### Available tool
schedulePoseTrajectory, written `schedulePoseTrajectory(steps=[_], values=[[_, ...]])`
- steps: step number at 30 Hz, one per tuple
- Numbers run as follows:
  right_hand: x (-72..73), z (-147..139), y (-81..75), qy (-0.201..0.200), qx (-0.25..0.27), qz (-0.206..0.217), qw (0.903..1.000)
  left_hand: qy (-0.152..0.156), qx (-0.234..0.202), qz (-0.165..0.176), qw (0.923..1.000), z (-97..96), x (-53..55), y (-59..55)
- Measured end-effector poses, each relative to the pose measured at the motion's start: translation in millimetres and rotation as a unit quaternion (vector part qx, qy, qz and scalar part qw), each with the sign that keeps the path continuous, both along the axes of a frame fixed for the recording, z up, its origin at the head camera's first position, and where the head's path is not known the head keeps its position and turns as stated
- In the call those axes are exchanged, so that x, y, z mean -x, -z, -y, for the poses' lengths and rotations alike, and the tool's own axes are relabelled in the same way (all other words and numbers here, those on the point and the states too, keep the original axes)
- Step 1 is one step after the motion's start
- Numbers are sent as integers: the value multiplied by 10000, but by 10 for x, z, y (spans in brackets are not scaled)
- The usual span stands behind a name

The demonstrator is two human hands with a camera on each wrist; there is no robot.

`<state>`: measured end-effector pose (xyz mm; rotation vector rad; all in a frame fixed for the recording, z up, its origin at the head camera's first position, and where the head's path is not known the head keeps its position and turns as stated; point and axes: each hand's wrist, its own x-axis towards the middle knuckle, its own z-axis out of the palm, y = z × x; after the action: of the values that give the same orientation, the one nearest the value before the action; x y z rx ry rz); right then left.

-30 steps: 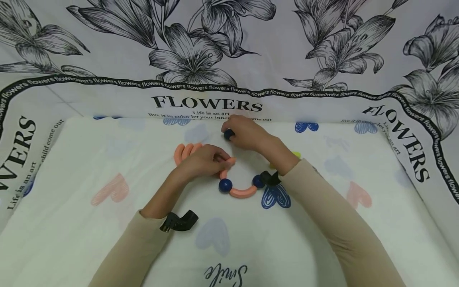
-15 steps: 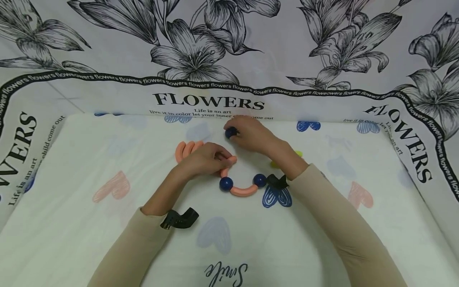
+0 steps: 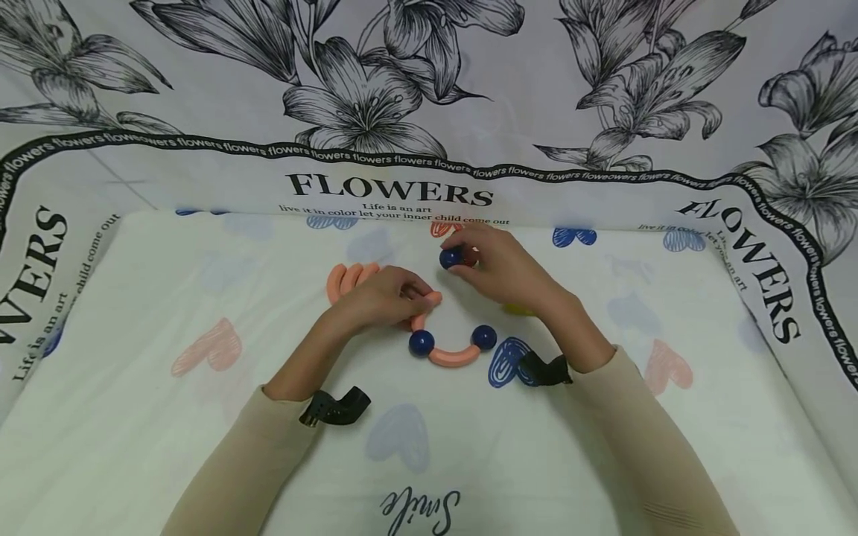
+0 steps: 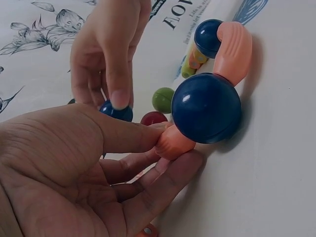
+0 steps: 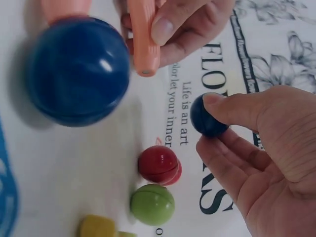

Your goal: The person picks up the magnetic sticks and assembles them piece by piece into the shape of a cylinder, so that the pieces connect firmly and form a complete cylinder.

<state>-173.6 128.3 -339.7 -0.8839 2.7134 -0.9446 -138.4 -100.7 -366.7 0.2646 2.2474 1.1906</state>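
My left hand [image 3: 378, 301] pinches an orange curved rod [image 5: 143, 39] between thumb and fingers. One end of this rod meets a blue ball [image 3: 421, 343]; the free tip shows beyond my fingertips. From that ball a second orange curved rod [image 3: 454, 358] runs right to another blue ball [image 3: 484, 337], making an open curved chain on the cloth. Farther back, my right hand [image 3: 499, 264] holds a separate blue ball [image 5: 208, 116] between thumb and fingers, a short gap from the rod's free tip. Several orange curved rods [image 3: 348, 279] lie behind my left hand.
Near my right hand lie red balls [image 5: 157, 164] and a green ball [image 5: 152, 204], with a yellow piece [image 5: 97, 227] beside them. White cloth [image 3: 268, 461] printed with hearts covers the surface. A dark camera [image 3: 338, 408] juts from my left wrist.
My right hand has moved right and slightly toward me with the blue ball, uncovering a red heart print behind it. My left hand and the chain stay in place.
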Motion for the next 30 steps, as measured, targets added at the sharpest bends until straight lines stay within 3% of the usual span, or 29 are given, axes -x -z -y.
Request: schedulePoseTrajectory(steps=[7,14,25,30], values=[[-212,-120,39,40,500,464,9977,104,78,-191,9997,13,-6,-26],[-310,-165,95,99,995,606,9931,295,-51,-213,9993,19,-16,-9],[-363,-171,99,126,865,785,9931,308,11,-365,9989,23,-15,-34],[-375,-191,138,72,967,882,9914,307,-48,-266,9992,9,-11,-26]])
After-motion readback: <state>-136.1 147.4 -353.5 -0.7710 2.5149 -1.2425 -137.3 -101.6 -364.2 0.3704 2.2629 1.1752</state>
